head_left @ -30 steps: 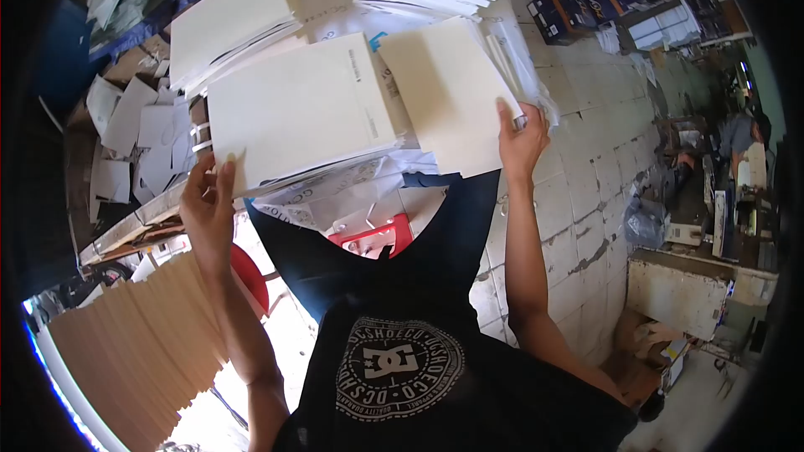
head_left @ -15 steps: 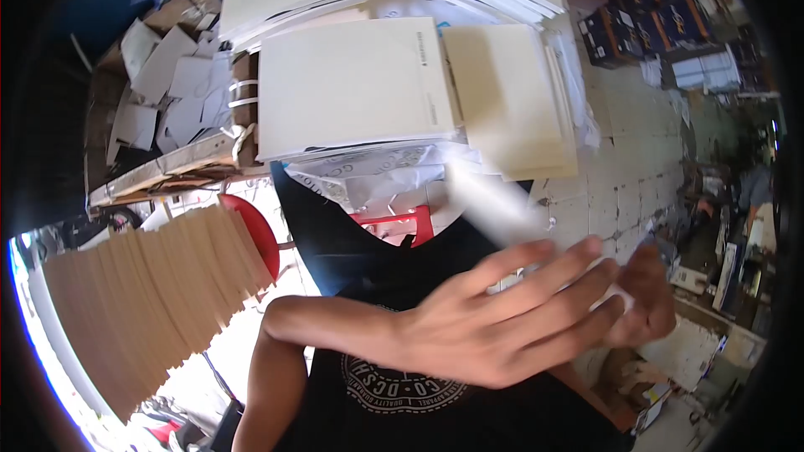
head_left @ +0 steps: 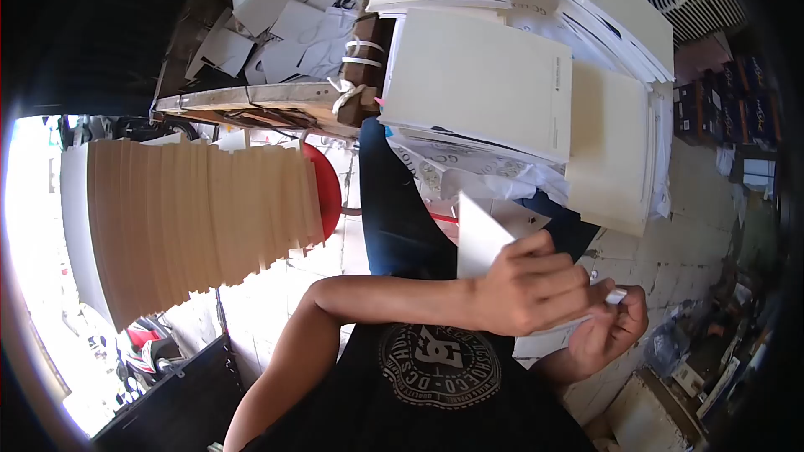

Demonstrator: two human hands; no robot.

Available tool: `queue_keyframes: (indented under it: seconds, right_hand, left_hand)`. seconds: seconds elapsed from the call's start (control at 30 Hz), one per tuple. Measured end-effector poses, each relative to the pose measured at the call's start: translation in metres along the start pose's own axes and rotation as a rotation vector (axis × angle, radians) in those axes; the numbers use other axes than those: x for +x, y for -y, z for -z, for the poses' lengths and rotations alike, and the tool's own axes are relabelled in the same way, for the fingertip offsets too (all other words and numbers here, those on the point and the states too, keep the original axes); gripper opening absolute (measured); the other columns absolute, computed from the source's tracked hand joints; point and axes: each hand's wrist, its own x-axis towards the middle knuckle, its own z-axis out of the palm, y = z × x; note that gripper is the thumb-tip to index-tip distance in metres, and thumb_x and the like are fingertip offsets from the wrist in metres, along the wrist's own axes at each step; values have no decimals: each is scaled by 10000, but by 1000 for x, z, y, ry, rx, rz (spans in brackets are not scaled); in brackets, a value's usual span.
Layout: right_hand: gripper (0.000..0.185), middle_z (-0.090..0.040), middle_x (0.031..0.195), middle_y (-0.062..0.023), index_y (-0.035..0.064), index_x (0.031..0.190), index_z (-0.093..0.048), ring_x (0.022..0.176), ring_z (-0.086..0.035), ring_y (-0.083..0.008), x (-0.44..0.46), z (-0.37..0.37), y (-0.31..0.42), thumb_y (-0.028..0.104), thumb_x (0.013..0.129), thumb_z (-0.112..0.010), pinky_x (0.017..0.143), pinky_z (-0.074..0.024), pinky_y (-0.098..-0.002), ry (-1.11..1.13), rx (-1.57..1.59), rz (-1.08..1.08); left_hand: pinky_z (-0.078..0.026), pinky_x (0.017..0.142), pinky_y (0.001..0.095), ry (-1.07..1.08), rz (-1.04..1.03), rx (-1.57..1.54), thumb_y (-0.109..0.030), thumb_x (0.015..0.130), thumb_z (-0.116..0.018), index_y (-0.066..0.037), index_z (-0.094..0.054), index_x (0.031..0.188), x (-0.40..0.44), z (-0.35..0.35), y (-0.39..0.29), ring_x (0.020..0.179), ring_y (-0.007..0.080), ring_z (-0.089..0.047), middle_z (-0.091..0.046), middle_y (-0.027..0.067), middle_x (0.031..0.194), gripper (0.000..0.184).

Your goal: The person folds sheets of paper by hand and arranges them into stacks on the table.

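White, thin, flat paper sheet (head_left: 480, 238) is positioned between the person's black T-shirt with pale circular print (head_left: 440, 360) and a cream-coloured rectangular paper stack (head_left: 481, 84). The left hand (head_left: 536, 285) is curled and clamped on the sheet. The right hand (head_left: 615, 331) is just beside it, fingers bent inward at a small white edge; whether they grip it, I cannot tell.

A black cloth shirt (head_left: 444, 427) covers the torso, its chest printed with a round pale-grey emblem (head_left: 440, 368): a dashed outer ring, curved capital lettering (head_left: 439, 386) including "DCSHOECO", and blocky interlocked letters (head_left: 440, 349) in the middle. Dark navy cloth trousers (head_left: 394, 209) cover the legs; the left hand (head_left: 536, 285) and right hand (head_left: 610, 328) are bare.
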Motion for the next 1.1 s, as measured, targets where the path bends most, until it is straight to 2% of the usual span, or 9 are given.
queue_keyframes:
  seconds: [0.37, 0.43, 0.5, 0.6, 0.7, 0.83, 0.9, 1.07, 1.1]
  right_hand:
    - [271, -562, 791, -131, -35, 770, -555, 766, -519, -180, 20, 18, 14, 212, 870, -606, 689, -405, -317, 212, -405, 129]
    - [263, -548, 775, -111, -32, 743, -543, 724, -511, -191, 27, 70, -4, 186, 886, -576, 661, -405, -314, -132, -542, 271]
    - [247, -600, 851, -124, -40, 894, -578, 778, -564, -178, 39, 150, 20, 197, 945, -530, 711, -451, -298, -39, -767, 252]
    - [354, -644, 930, -167, -59, 1049, -581, 848, -631, -224, 53, 206, 42, 269, 1003, -456, 756, -513, -338, -72, -1355, 750]
    - [446, -649, 975, -197, -104, 1106, -563, 882, -650, -281, 72, 168, 49, 290, 1036, -365, 783, -544, -368, -301, -838, 682]
    - [391, -637, 1038, -225, -159, 1125, -534, 903, -650, -297, 105, 71, 47, 195, 1029, -395, 828, -559, -361, -240, 88, 670]
    - [336, -627, 1092, -241, -165, 1172, -501, 931, -642, -290, 109, 41, 38, 121, 997, -470, 874, -542, -365, -283, -442, 767]
    - [380, -466, 1402, -195, -163, 1207, -539, 949, -646, -170, 117, -75, 31, 3, 874, -618, 827, -488, -232, -31, 61, 600]
    - [326, -546, 1209, -152, -135, 1166, -574, 880, -632, -128, 123, -76, 23, -1, 875, -635, 774, -471, -199, -2, 32, 519]
  left_hand:
    - [-351, 734, 405, 58, -143, 51, -205, 748, -629, -139, -660, 803, 15, 37, 28, 924, 230, -550, -572, 37, 1000, 91]
    - [-371, 773, 431, 491, 136, 283, -219, 735, -656, -155, -673, 810, 29, 95, 46, 951, 256, -573, -598, 56, 1029, 100]
    - [-454, 775, 393, -101, 139, 503, 116, 669, -635, -6, -604, 859, 10, 130, 97, 881, 284, -595, -603, 130, 897, 227]
    - [-466, 845, 397, -229, 293, 914, -27, 771, -704, 5, -629, 993, -8, 211, 194, 950, 327, -591, -619, 157, 1002, 236]
    - [-401, 958, 439, -426, 517, 1197, -218, 853, -710, 10, -558, 1202, -36, 238, 241, 1109, 360, -528, -553, 204, 1170, 444]
    - [-418, 958, 375, -359, 708, 74, -391, 1015, -445, 28, -620, 1190, 37, 178, 132, 1091, 223, -589, -667, 135, 1130, 487]
    - [-403, 987, 379, -118, 722, -193, -512, 997, -391, 43, -595, 1234, 50, 153, 114, 1124, 243, -575, -636, 161, 1201, 637]
    - [-548, 770, 298, -231, 776, -406, -298, 928, -639, 74, -591, 1221, 64, 128, 107, 943, 183, -652, -676, 162, 1073, 476]
    - [-553, 731, 268, -274, 729, -212, -170, 904, -673, 72, -640, 1135, 65, 130, 103, 863, 159, -664, -698, 138, 975, 336]
